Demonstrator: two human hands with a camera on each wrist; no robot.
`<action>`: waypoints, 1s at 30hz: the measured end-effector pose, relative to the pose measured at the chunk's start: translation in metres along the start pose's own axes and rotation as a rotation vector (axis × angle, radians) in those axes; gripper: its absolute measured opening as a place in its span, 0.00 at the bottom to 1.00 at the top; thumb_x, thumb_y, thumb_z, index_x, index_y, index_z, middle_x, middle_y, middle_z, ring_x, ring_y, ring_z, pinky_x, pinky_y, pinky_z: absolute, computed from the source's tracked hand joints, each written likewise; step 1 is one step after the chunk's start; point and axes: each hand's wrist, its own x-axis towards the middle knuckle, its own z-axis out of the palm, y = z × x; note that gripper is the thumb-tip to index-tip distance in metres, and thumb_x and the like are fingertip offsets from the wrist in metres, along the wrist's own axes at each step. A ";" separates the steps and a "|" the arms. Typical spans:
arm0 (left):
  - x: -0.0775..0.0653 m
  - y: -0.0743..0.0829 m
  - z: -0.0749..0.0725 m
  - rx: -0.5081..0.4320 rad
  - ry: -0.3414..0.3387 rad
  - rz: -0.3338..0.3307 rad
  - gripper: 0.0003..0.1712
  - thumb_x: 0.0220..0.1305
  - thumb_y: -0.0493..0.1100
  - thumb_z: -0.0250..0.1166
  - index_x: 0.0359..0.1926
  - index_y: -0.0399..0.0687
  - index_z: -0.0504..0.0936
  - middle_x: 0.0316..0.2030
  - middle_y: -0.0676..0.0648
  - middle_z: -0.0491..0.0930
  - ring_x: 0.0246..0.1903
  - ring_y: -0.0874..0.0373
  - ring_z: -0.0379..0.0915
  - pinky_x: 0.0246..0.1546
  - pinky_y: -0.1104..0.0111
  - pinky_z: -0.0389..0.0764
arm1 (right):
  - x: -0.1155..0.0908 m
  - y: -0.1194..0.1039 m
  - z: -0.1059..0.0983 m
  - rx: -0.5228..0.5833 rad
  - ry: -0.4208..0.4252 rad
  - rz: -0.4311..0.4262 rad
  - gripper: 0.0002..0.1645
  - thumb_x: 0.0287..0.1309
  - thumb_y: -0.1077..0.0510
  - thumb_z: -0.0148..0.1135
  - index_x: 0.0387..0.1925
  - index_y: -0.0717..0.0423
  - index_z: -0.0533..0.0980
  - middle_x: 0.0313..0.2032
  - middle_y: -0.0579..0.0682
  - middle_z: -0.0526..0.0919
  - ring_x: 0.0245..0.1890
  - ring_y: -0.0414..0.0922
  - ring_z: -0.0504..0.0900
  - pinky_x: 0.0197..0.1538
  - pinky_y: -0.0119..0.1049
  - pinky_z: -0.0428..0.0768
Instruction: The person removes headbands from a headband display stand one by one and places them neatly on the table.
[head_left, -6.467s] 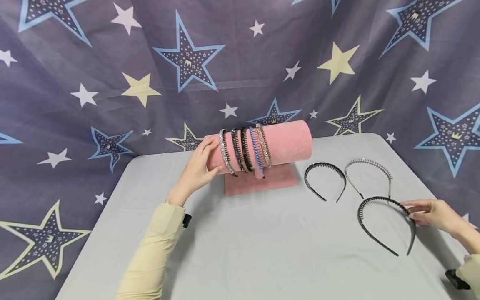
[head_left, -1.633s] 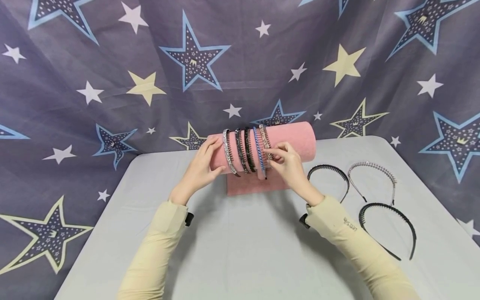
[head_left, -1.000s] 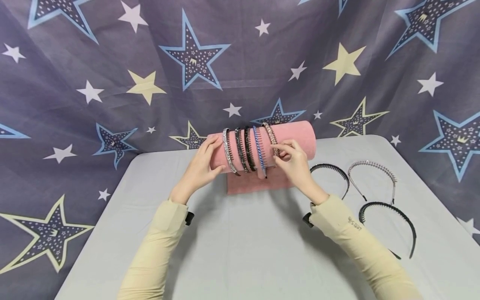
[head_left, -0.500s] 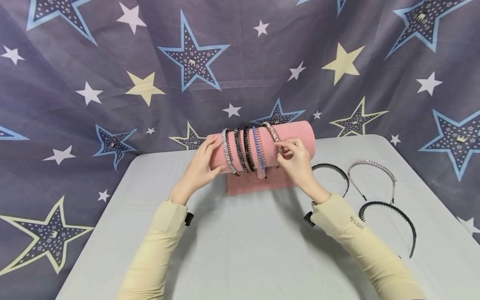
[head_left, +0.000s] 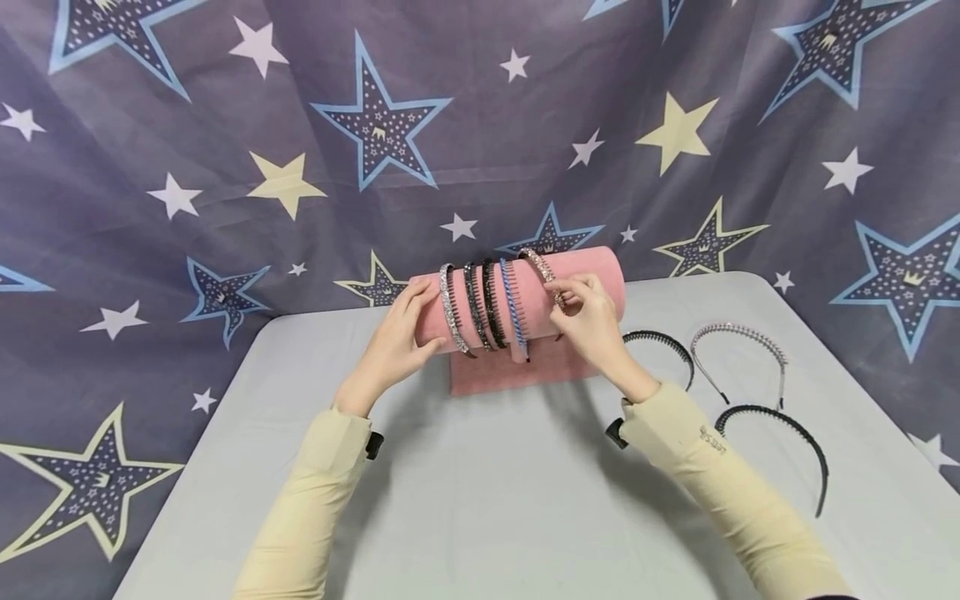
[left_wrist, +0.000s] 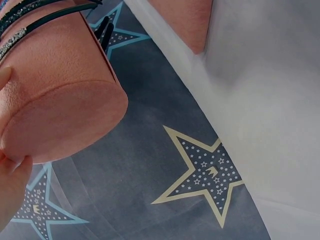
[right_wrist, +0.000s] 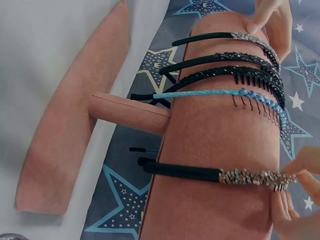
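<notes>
A pink velvet headband stand (head_left: 603, 268), a horizontal roll on a flat base (head_left: 487, 379), carries a row of toothed headbands. My left hand (head_left: 393, 342) grips the roll's left end, thumb at the front and fingers over the top. My right hand (head_left: 592, 325) pinches the rose-gold glitter headband (head_left: 537, 265), which sits slanted round the roll; the right wrist view shows its dark ends (right_wrist: 182, 171) behind. Left of it, across a gap, are the blue headband (head_left: 513, 300), two black headbands, one of them sparkly black (head_left: 492, 304), and the silver glitter headband (head_left: 452, 308).
At the right of the white-covered table (head_left: 480, 517) lie a black headband (head_left: 667, 340) partly behind my right hand, a pinkish beaded headband (head_left: 750, 332), and a larger black headband (head_left: 806, 437) partly covered by my right sleeve. A star-patterned curtain (head_left: 465, 100) hangs behind.
My right hand has come from the larger black headband on the table to the rose-gold one and slid it rightward, away from the blue one. My left hand has kept its grip.
</notes>
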 end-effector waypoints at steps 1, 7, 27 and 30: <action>0.000 0.000 0.000 -0.002 -0.001 -0.001 0.39 0.43 0.37 0.68 0.58 0.32 0.63 0.59 0.35 0.59 0.62 0.44 0.50 0.65 0.60 0.50 | 0.000 0.000 -0.001 0.014 -0.017 0.012 0.20 0.38 0.74 0.56 0.39 0.63 0.78 0.39 0.58 0.71 0.32 0.48 0.75 0.38 0.36 0.78; -0.001 -0.001 0.001 -0.001 0.001 -0.005 0.39 0.43 0.36 0.68 0.58 0.32 0.63 0.59 0.36 0.60 0.62 0.45 0.50 0.65 0.61 0.49 | 0.003 -0.001 -0.006 0.086 -0.082 0.060 0.20 0.43 0.74 0.57 0.43 0.65 0.76 0.42 0.59 0.73 0.35 0.49 0.76 0.40 0.38 0.78; -0.001 -0.002 0.001 0.002 -0.002 -0.001 0.39 0.43 0.36 0.68 0.58 0.33 0.63 0.59 0.36 0.59 0.62 0.46 0.50 0.65 0.62 0.49 | 0.004 0.002 -0.010 0.151 -0.054 0.094 0.19 0.43 0.75 0.60 0.42 0.69 0.76 0.41 0.60 0.74 0.33 0.48 0.76 0.37 0.20 0.76; 0.000 -0.002 0.001 0.002 0.001 -0.004 0.39 0.42 0.36 0.68 0.58 0.33 0.64 0.59 0.36 0.60 0.62 0.46 0.50 0.65 0.63 0.48 | 0.005 0.003 -0.012 0.173 -0.041 0.088 0.19 0.42 0.75 0.60 0.42 0.70 0.76 0.40 0.61 0.74 0.33 0.46 0.75 0.37 0.20 0.77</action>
